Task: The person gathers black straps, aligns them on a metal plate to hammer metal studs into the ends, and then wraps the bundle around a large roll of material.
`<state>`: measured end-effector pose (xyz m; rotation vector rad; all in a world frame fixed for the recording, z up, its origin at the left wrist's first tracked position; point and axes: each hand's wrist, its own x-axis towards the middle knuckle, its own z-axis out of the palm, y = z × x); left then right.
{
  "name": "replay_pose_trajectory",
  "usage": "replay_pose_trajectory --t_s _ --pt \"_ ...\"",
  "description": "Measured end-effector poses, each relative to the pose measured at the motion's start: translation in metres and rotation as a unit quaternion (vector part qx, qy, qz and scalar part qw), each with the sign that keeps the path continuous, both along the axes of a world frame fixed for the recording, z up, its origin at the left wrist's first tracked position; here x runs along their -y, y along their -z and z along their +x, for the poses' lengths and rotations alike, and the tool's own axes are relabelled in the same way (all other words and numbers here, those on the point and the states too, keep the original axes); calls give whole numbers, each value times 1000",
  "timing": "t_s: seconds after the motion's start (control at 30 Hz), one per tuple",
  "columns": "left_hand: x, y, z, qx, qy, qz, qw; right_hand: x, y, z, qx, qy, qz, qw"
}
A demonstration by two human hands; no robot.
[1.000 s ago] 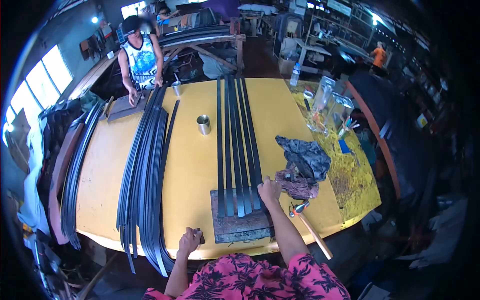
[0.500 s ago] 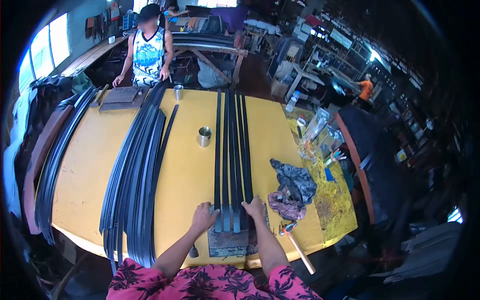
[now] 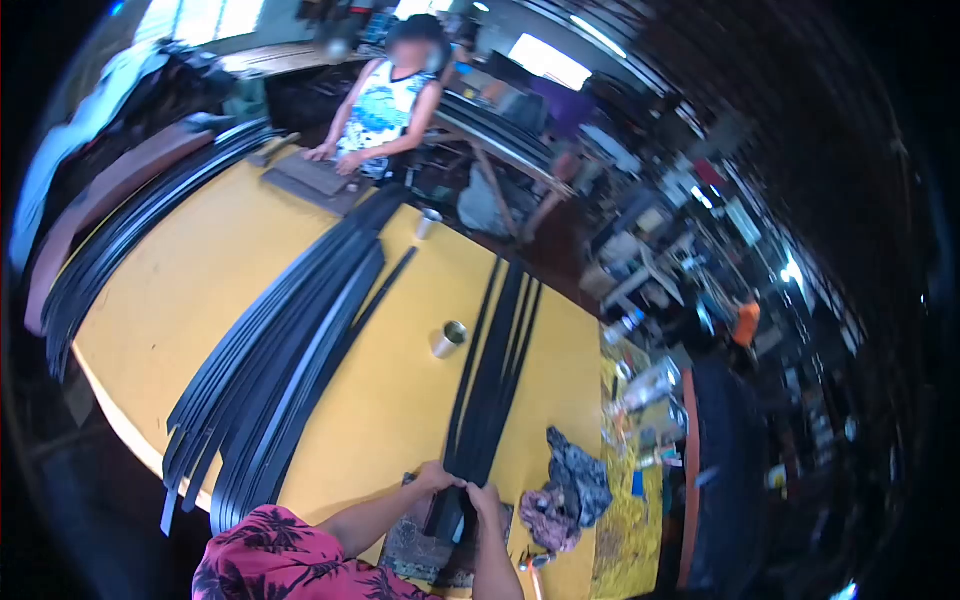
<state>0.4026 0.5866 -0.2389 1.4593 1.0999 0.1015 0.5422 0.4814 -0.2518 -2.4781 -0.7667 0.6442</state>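
Observation:
Several long black strips (image 3: 490, 400) lie lengthwise on the yellow table in front of me, their near ends over a dark, worn slab (image 3: 405, 550). My left hand (image 3: 437, 478) grips the bunch from its left side. Close beside it, my right hand (image 3: 484, 498) closes on the right side of the same strips. Between my hands the strips are pressed together and overlap; farther up, a few stand slightly apart. My fingertips are partly hidden and blurred.
A large pile of black strips (image 3: 290, 350) lies to the left. Two metal cups (image 3: 449, 340) stand beyond my hands. Crumpled cloth (image 3: 575, 490) and a hammer (image 3: 535, 575) lie to the right. Across the table, a person (image 3: 385, 110) has their hands on a dark block (image 3: 315, 180).
My hands have come together, drawing the spread strips into a tighter bunch. The view has tilted and swung left. The person opposite has brought both hands onto the block.

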Motion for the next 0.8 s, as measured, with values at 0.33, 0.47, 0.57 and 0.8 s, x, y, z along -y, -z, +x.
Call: replay_pose_trajectory --t_s 0.33,0.47,0.57,0.8 --pt "18 -2 12 154 -118 -134 972 -5 -15 10 -193 89 74 974" --pt "22 26 38 129 -125 -70 981 -8 -2 3 -152 94 114 977" --pt "16 26 32 126 -112 -35 985 -8 -26 0 -127 56 94 986" --pt "27 48 49 171 -117 -43 977 -6 -49 -22 -279 72 147 946"
